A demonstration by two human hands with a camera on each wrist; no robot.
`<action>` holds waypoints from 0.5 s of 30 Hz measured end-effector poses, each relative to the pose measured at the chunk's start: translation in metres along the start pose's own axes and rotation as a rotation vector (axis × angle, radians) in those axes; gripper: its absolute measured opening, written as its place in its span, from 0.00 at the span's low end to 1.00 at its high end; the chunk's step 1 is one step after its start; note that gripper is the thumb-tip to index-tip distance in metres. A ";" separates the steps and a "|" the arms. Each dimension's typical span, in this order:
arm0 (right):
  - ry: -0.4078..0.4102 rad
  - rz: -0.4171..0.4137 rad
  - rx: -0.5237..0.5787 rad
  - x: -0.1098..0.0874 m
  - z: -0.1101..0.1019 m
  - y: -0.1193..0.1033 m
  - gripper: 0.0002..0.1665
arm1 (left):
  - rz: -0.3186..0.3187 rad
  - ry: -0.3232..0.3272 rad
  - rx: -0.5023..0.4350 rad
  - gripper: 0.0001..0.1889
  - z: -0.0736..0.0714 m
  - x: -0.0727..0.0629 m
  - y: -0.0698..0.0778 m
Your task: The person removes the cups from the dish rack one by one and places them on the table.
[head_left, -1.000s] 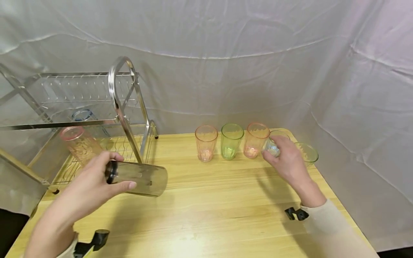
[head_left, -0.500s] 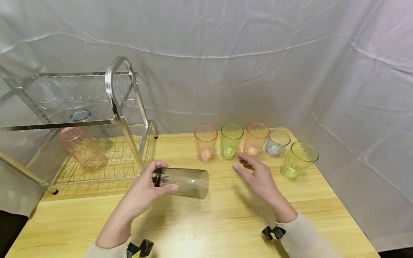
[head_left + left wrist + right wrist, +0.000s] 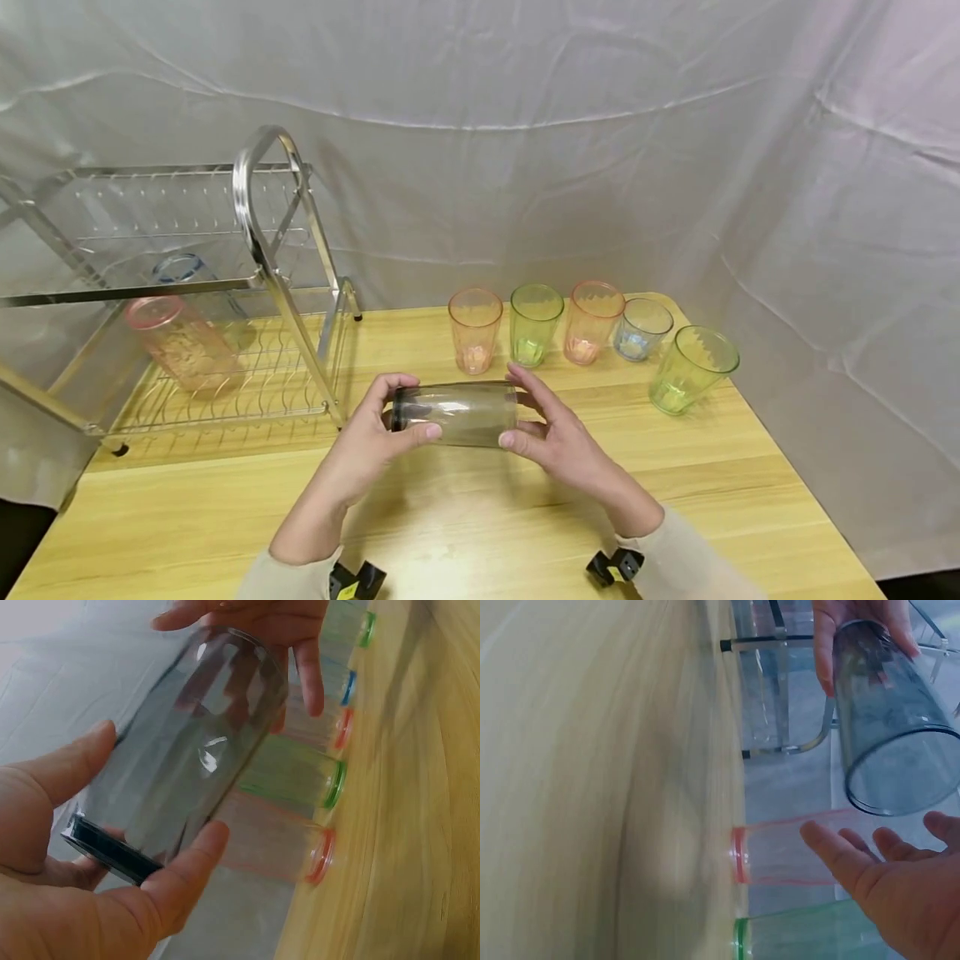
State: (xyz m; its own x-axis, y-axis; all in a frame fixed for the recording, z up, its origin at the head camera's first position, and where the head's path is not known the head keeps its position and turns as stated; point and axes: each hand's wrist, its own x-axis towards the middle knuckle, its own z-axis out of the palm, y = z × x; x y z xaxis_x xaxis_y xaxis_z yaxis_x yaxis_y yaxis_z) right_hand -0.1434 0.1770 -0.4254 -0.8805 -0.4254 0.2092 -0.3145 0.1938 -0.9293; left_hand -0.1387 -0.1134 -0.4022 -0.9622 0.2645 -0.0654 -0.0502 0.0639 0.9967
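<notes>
My left hand [image 3: 371, 437] grips a tall, see-through grey drinking glass [image 3: 459, 417] round its thick dark base, holding it sideways above the table. The glass's round rim faces right, toward my right hand [image 3: 558, 442]. That hand has its fingers spread around the rim end; in the right wrist view its fingers [image 3: 832, 851] appear a little apart from the rim. Behind the hands stand an orange-pink glass [image 3: 475, 333], a green glass [image 3: 531, 342], a pink glass [image 3: 588, 337], a short blue glass [image 3: 637, 342] and a yellow-green glass [image 3: 678, 383].
At the left stands a two-tier metal dish rack [image 3: 296, 333]. On its lower tier a pink glass [image 3: 187, 350] leans at a tilt, with a blue-rimmed glass [image 3: 217, 292] behind it. A grey cloth [image 3: 480, 167] hangs behind the wooden table [image 3: 465, 542].
My left hand has carried the grey glass rightward from beside the rack to the table's middle. My right hand has left the short blue glass and come left to the grey glass's rim end.
</notes>
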 end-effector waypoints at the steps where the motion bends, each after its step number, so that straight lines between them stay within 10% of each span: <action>1: -0.004 0.006 0.026 0.000 0.001 -0.001 0.52 | 0.008 -0.003 -0.005 0.37 0.001 0.000 0.000; 15: 0.020 -0.002 0.308 0.000 0.010 -0.001 0.49 | 0.038 -0.043 -0.014 0.36 0.003 0.002 -0.009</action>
State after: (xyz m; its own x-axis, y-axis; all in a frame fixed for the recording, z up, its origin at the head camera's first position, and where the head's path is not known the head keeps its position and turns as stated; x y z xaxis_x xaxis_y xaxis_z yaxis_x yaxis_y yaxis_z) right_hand -0.1396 0.1676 -0.4274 -0.8877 -0.4072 0.2147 -0.1969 -0.0857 -0.9767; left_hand -0.1399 -0.1107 -0.4115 -0.9511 0.3075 -0.0292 -0.0179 0.0395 0.9991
